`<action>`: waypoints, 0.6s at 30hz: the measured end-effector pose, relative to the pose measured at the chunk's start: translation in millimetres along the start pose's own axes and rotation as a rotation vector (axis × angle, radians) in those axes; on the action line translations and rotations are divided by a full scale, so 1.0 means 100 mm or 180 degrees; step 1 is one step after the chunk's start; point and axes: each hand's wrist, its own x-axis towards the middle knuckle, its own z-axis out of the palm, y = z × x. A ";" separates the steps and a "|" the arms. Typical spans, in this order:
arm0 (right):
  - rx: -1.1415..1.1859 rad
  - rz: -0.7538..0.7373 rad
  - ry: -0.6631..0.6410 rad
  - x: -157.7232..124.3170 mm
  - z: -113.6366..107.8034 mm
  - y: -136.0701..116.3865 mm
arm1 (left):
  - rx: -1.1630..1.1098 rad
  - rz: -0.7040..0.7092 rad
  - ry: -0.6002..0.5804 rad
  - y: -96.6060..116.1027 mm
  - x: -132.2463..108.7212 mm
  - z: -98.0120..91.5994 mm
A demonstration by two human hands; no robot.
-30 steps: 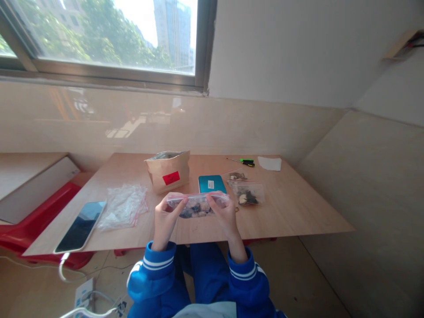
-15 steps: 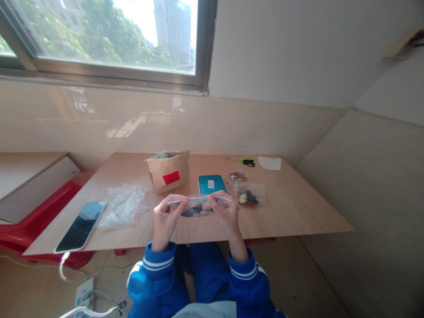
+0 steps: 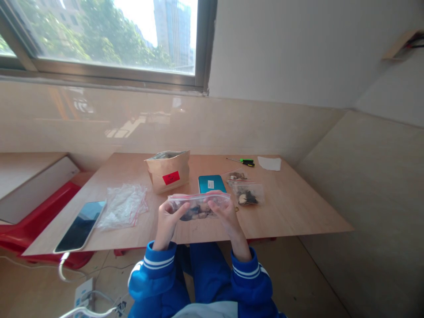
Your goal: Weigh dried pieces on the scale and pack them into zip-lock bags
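Between my hands is a clear zip-lock bag (image 3: 198, 207) with a red line along its top edge and dark and pale brown dried pieces inside. My left hand (image 3: 169, 217) grips its left side, thumb on the front. On the right side my right hand (image 3: 228, 216) pinches it the same way. Just beyond the bag lies a teal flat box (image 3: 212, 183) with a white label. To the right rest two filled clear bags, one with dark and pale pieces (image 3: 247, 196), the other with brownish pieces (image 3: 237, 176).
A brown paper pouch (image 3: 170, 172) with a red label stands open-topped at the back. Clear zip bags (image 3: 124, 205) and a cabled phone (image 3: 81, 226) lie left. Farther right are a green-and-black screwdriver (image 3: 245, 161) and white paper (image 3: 270, 164). The table's front edge (image 3: 281, 235) is near my lap.
My thumbs have slid down from the bag's top edge onto its front. The bag is tilted so more of its contents show. My hands have moved slightly.
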 end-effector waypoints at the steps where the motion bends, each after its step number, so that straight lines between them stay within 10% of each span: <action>1: 0.0032 0.0039 -0.0011 0.00 0.00 0.01 | 0.0049 -0.0052 -0.0020 0.01 0.00 0.00; 18: -0.0260 -0.0433 0.0203 0.00 0.11 0.02 | 0.0372 0.0056 0.0116 0.07 -0.03 0.07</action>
